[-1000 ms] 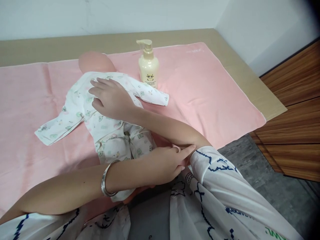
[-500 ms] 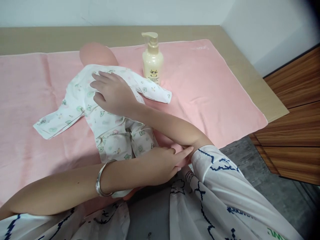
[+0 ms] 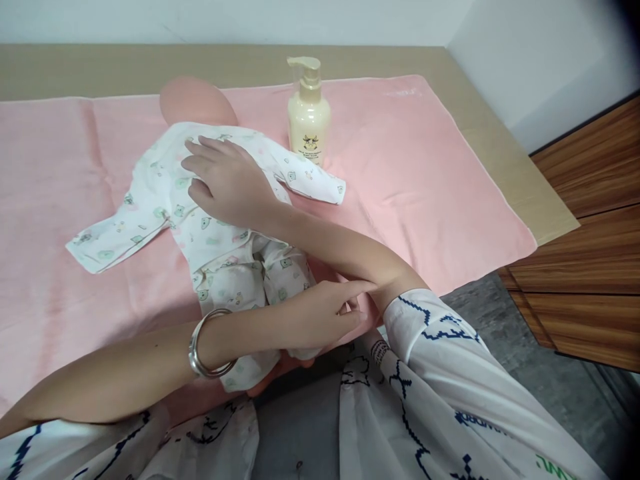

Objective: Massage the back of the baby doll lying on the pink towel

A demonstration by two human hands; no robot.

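Note:
A baby doll lies face down on a pink towel [image 3: 425, 173], its bare head [image 3: 197, 100] pointing away from me. It wears a white printed romper [image 3: 150, 200] with both sleeves spread out. My right hand [image 3: 225, 180] lies flat on the doll's back with the fingers spread. My left hand [image 3: 315, 317], with a silver bangle [image 3: 200, 347] on the wrist, sits on the doll's right leg near the towel's front edge. Its fingers curl around the trouser leg, and the index finger touches my right forearm.
A cream pump bottle [image 3: 309, 120] stands upright on the towel just right of the doll's shoulder. The towel covers a beige table [image 3: 500, 153] set into a white corner. A wooden cabinet [image 3: 590, 233] stands to the right, over grey floor.
My left hand's fingers have curled in and closed on the doll's leg, lifting it slightly. My right hand has stayed on the doll's back. The camera view has shifted a little.

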